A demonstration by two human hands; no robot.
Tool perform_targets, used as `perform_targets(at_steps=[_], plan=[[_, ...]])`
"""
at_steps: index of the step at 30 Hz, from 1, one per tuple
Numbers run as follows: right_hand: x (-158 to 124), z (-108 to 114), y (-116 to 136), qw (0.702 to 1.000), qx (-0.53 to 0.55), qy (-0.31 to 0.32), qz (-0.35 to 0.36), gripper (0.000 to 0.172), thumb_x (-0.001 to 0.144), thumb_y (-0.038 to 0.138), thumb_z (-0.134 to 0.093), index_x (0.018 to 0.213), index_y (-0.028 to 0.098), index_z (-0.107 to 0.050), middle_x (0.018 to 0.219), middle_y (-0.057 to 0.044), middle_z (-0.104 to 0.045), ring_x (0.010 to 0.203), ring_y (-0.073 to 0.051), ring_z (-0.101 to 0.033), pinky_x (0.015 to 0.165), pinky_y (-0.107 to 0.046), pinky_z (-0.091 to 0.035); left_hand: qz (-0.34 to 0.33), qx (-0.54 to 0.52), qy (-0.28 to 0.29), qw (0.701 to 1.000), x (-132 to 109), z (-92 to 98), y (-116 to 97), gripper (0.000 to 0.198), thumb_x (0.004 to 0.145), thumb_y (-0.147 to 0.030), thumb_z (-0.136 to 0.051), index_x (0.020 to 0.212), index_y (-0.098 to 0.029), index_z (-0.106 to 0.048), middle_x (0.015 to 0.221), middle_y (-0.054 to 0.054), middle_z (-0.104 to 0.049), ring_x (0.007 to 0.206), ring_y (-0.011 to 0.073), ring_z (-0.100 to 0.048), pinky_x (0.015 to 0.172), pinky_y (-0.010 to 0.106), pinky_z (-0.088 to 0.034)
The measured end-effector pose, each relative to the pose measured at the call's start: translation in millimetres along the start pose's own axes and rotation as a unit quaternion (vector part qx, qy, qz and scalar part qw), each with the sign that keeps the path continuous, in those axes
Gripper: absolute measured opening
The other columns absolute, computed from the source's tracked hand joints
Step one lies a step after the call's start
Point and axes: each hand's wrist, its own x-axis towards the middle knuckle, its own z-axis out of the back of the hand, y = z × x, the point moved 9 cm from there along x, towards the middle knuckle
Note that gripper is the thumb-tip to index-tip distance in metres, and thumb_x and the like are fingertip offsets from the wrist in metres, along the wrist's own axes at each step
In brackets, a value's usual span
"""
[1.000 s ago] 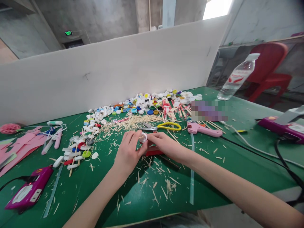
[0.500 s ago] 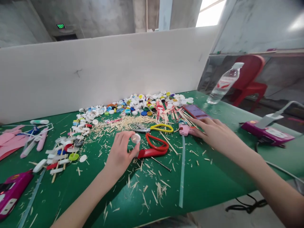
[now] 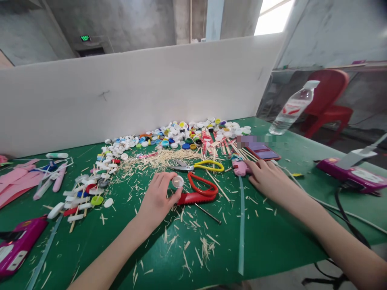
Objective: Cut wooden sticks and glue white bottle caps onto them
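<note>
Between the thumb and fingers of my left hand [image 3: 159,196] is a small white bottle cap [image 3: 177,182], its hollow side facing me with a pale bit inside. My right hand [image 3: 267,177] has its fingers bent round the handle of a pink glue gun [image 3: 240,167], which lies on the table; the thumb is hidden. A long translucent glue stick [image 3: 241,225] sticks out of the gun towards me. Just right of my left hand lie a red-handled tool [image 3: 201,196] and scissors with yellow handles [image 3: 208,165]. A thin metal rod [image 3: 208,213] lies in front of them.
Many coloured bottle caps [image 3: 172,137] are heaped along the white board [image 3: 181,84]. Wood splinters litter the green table [image 3: 139,249]. A phone [image 3: 261,149], water bottle [image 3: 293,108] and purple power strip [image 3: 353,171] are at right. Another glue gun [image 3: 50,175] lies left.
The view has shifted slightly, with things sitting further right. My right hand has drawn back a little from the phone, its fingers more bent at the glue gun. My left hand still holds the cap.
</note>
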Motion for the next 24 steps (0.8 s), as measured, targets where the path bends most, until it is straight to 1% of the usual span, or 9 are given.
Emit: perform_targets(at_steps=[2, 4, 7, 10, 13, 16, 18, 21, 24], plan=[[0, 3, -1, 0.999, -0.041, -0.001, -0.011, 0.038, 0.086, 0.028, -0.035, 0.115, 0.012, -0.053, 0.096, -0.018, -0.06, 0.088, -0.031, -0.053, 0.075, -0.042, -0.041, -0.002, -0.004, 0.003, 1.0, 0, -1.8, 0, 0.023, 0.087, -0.023, -0.053, 0.109, -0.02, -0.047, 0.1, 0.006, -0.058, 0.095, 0.02, -0.051, 0.081, 0.036, -0.047], [1, 8, -2, 0.999, -0.035, 0.0, -0.022, 0.035, 0.086, 0.03, -0.035, 0.109, 0.012, -0.055, 0.096, -0.018, -0.061, 0.087, -0.031, -0.054, 0.076, -0.042, -0.04, 0.0, -0.011, 0.009, 1.0, 0, -3.7, 0, 0.025, 0.087, -0.023, -0.053, 0.111, -0.02, -0.048, 0.101, 0.006, -0.058, 0.096, 0.02, -0.051, 0.083, 0.036, -0.047], [2, 16, 0, 0.997, 0.071, 0.013, -0.03, 0.032, 0.086, 0.033, -0.036, 0.104, 0.016, -0.057, 0.095, -0.015, -0.063, 0.086, -0.029, -0.057, 0.074, -0.04, -0.042, 0.002, -0.027, 0.017, 0.999, -1, -6.0, -1, 0.025, 0.087, -0.025, -0.054, 0.111, -0.02, -0.049, 0.102, 0.006, -0.058, 0.097, 0.0204, -0.051, 0.083, 0.037, -0.047], [-1, 24, 6, 0.977, 0.211, 0.007, -0.024, 0.03, 0.087, 0.04, -0.041, 0.104, 0.021, -0.057, 0.101, -0.01, -0.063, 0.089, -0.025, -0.059, 0.075, -0.036, -0.045, 0.005, -0.045, 0.031, 0.998, -2, -10.1, -1, 0.024, 0.087, -0.028, -0.054, 0.11, -0.02, -0.05, 0.102, 0.006, -0.059, 0.096, 0.0202, -0.051, 0.081, 0.037, -0.047], [-7, 33, 26, 0.952, 0.304, 0.008, 0.024, 0.029, 0.086, 0.045, -0.045, 0.102, 0.024, -0.058, 0.106, -0.009, -0.06, 0.093, -0.022, -0.059, 0.08, -0.035, -0.045, 0.008, -0.059, 0.038, 0.997, -3, -14.2, 0, 0.026, 0.087, -0.03, -0.056, 0.11, -0.021, -0.05, 0.102, 0.005, -0.059, 0.095, 0.0195, -0.051, 0.081, 0.036, -0.048], [-16, 44, 47, 0.927, 0.37, 0.023, 0.053, 0.027, 0.084, 0.047, -0.048, 0.096, 0.025, -0.059, 0.101, -0.01, -0.061, 0.089, -0.022, -0.059, 0.077, -0.035, -0.046, 0.01, -0.069, 0.038, 0.997, -4, -17.1, 1, 0.025, 0.086, -0.031, -0.057, 0.108, -0.021, -0.052, 0.1, 0.005, -0.06, 0.093, 0.0195, -0.052, 0.08, 0.036, -0.048], [-21, 47, 59, 0.913, 0.401, 0.057, 0.048, 0.025, 0.084, 0.046, -0.049, 0.092, 0.025, -0.058, 0.096, -0.008, -0.061, 0.083, -0.021, -0.059, 0.072, -0.034, -0.047, 0.004, -0.073, 0.04, 0.997, -4, -18.9, 0, 0.024, 0.086, -0.031, -0.057, 0.107, -0.021, -0.052, 0.099, 0.005, -0.061, 0.092, 0.0197, -0.052, 0.079, 0.037, -0.049], [-30, 47, 79, 0.888, 0.437, 0.13, 0.067, 0.022, 0.084, 0.046, -0.05, 0.085, 0.025, -0.056, 0.087, -0.004, -0.06, 0.073, -0.017, -0.057, 0.065, -0.031, -0.046, -0.017, -0.066, 0.043, 0.997, -4, -20.9, -4, 0.024, 0.086, -0.03, -0.057, 0.107, -0.021, -0.053, 0.098, 0.005, -0.062, 0.091, 0.0196, -0.053, 0.08, 0.037, -0.048], [-37, 40, 86, 0.873, 0.449, 0.184, 0.053, 0.025, 0.085, 0.048, -0.048, 0.075, 0.025, -0.05, 0.078, 0.0, -0.056, 0.066, -0.015, -0.052, 0.06, -0.029, -0.043, -0.033, -0.054, 0.041, 0.997, -5, -21.6, -7, 0.024, 0.085, -0.03, -0.057, 0.108, -0.022, -0.054, 0.097, 0.004, -0.062, 0.091, 0.0193, -0.054, 0.078, 0.036, -0.049]])
